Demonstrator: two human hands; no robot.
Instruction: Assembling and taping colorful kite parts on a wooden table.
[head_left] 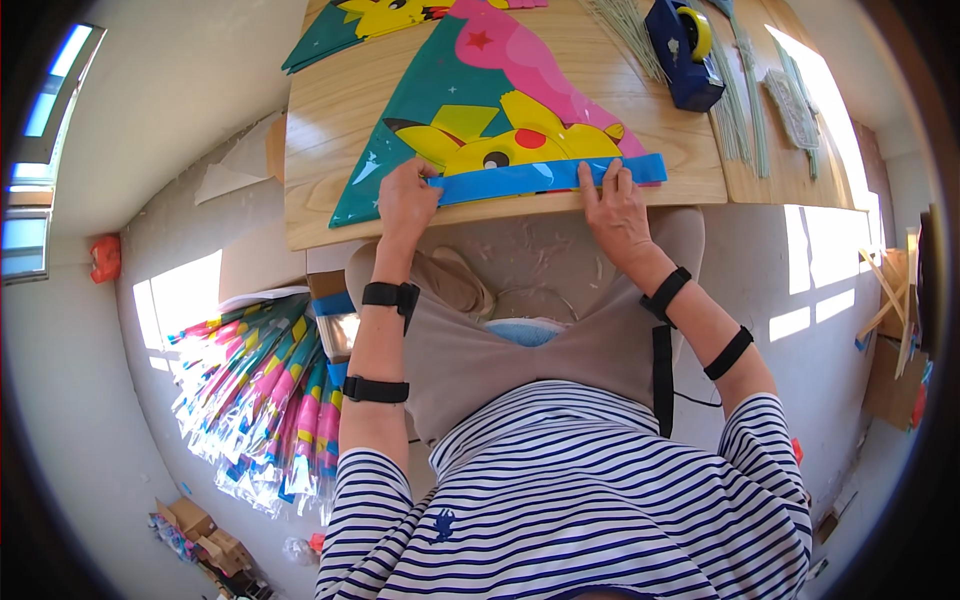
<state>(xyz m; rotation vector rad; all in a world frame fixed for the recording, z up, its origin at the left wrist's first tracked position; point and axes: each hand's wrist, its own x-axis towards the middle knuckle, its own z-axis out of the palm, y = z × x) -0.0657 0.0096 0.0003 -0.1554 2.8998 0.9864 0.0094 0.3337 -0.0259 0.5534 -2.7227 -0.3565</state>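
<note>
On the surface (690,172), the sheet (420,88) seems to have its blue band (535,180) already laid across. The right hand (614,205) rests there, fingers parted; whether the left hand (408,200) grips, I cannot tell. Sticks (733,125) lie apart, apparently unused.

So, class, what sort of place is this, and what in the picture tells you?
Perhaps a small workshop: a triangular printed sheet lies on a wooden table, a tape dispenser stands nearby, and a pile of colourful bundles, partly in clear wrapping, lies to the left.
</note>
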